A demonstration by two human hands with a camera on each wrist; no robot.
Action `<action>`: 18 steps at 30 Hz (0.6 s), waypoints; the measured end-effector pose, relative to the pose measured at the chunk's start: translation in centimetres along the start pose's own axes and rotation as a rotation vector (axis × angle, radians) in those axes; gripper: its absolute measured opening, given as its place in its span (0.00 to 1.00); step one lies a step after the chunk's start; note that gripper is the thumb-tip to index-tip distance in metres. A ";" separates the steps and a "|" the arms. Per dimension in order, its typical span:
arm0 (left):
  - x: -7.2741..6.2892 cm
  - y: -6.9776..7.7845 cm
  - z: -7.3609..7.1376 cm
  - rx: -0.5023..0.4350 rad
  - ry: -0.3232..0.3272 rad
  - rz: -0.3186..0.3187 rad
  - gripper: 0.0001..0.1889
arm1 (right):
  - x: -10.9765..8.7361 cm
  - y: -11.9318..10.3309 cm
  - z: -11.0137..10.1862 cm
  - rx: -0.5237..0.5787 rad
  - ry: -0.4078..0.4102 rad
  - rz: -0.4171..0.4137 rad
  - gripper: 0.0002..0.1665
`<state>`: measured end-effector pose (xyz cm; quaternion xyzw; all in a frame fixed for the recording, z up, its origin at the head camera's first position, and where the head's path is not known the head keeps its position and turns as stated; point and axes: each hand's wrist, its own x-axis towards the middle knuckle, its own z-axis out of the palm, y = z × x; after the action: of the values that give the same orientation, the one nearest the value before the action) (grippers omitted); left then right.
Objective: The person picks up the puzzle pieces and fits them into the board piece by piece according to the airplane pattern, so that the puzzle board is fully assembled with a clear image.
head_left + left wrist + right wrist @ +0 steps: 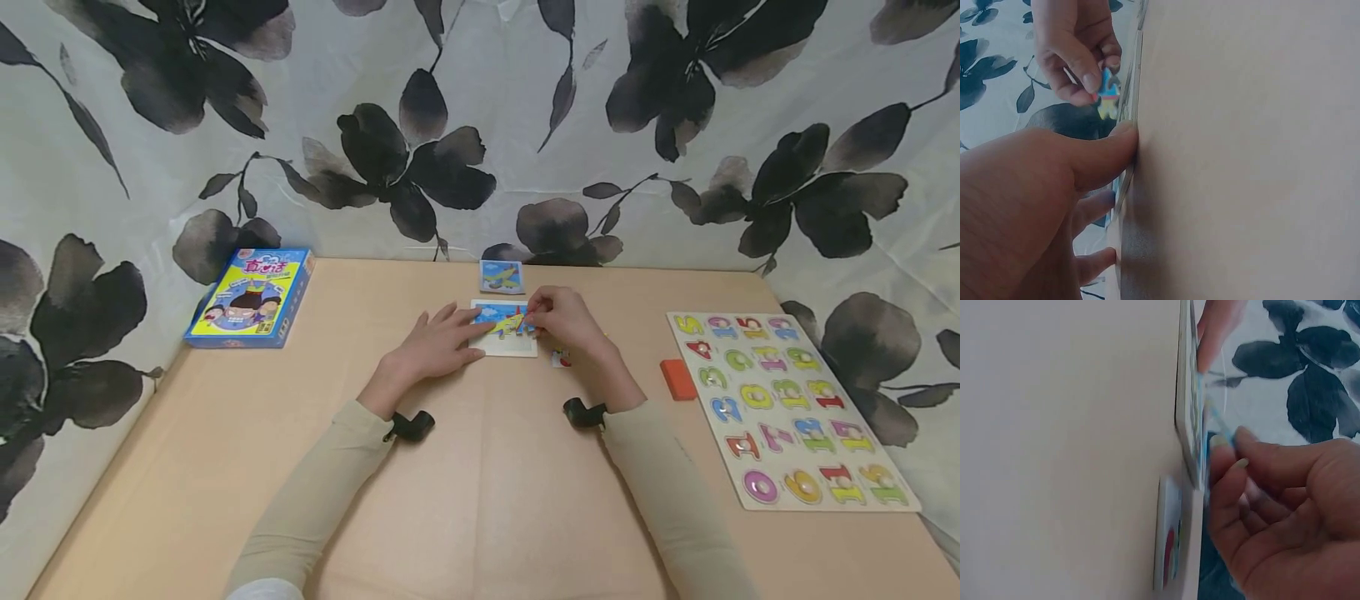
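Note:
A small jigsaw board (504,347) with a white border and a yellow plane on blue lies flat at the table's far side. My left hand (435,343) rests on its left part, fingers spread and fairly straight; in the left wrist view the thumb (1107,156) lies at the board's edge. Between thumb and fingers, my right hand (566,315) pinches a blue, yellow and red puzzle piece (1108,94), held close over the board's right part. Another loose puzzle piece (560,358), white with some red, lies beside the board, below the right hand.
A small picture card (502,277) with a similar yellow plane sits just behind the board. At the left back lies a blue and yellow box (251,298). On the right are a letter board (783,408) with colourful shapes and a red block (678,380). Floral cloth (517,167) hangs behind.

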<state>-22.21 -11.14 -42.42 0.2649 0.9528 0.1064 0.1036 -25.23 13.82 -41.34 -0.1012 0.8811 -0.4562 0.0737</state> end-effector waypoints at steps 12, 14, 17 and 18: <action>0.1 -0.2 0.2 0.004 0.006 0.001 0.29 | 0.7 -0.1 1.3 -0.039 0.020 0.106 0.07; 0.1 -0.2 0.3 0.001 0.008 0.002 0.29 | 0.7 -0.1 1.4 -0.069 0.028 0.106 0.07; 0.0 -0.1 0.2 0.003 0.010 0.000 0.29 | 0.6 -0.3 1.6 -0.125 0.041 0.089 0.06; 0.0 -0.1 0.1 0.003 0.008 -0.002 0.29 | 0.6 -0.3 1.7 -0.142 0.046 0.084 0.06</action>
<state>-22.20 -11.20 -42.56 0.2637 0.9536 0.1059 0.0994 -25.40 12.12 -42.07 -0.0586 0.9161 -0.3912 0.0649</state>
